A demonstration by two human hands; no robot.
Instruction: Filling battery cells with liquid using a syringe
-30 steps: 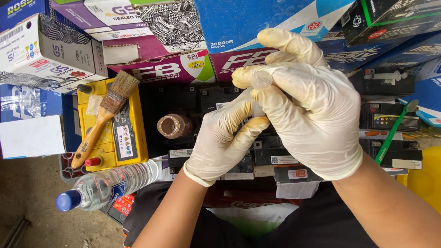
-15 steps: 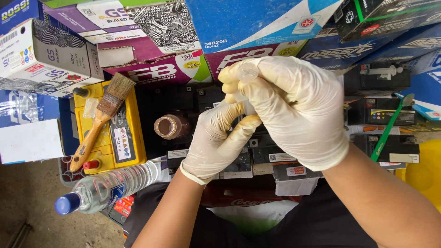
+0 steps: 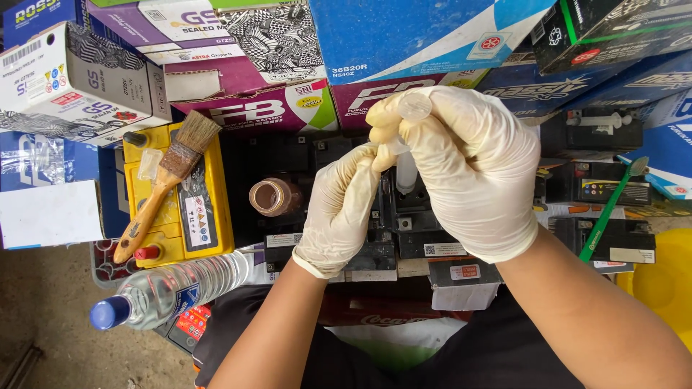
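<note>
Both gloved hands are up over the black batteries (image 3: 404,238). The right hand (image 3: 472,176) is curled around a clear plastic syringe (image 3: 407,162), fingers wrapped on the barrel, and the flat round plunger top (image 3: 414,106) pokes out above the knuckles. The syringe hangs upright, tip pointing down toward the battery tops; the tip itself sits behind the hands, so whether it touches anything cannot be told. The left hand (image 3: 342,209) comes in from below, its fingers pinched narrow against the syringe just under the right thumb.

To the left, a small open bottle of brown liquid (image 3: 270,197) stands on the dark battery row. Beside that, a yellow battery (image 3: 209,173) carries a wooden-handled paintbrush (image 3: 162,184) lying diagonally across its top, bristles away from the person. Nearer the person, a clear water bottle with a blue cap (image 3: 169,288) lies on its side. Off to the right, a green-handled brush (image 3: 611,209) leans across another black battery. Cardboard battery boxes (image 3: 404,36), blue, purple and white, are stacked along the far edge.
</note>
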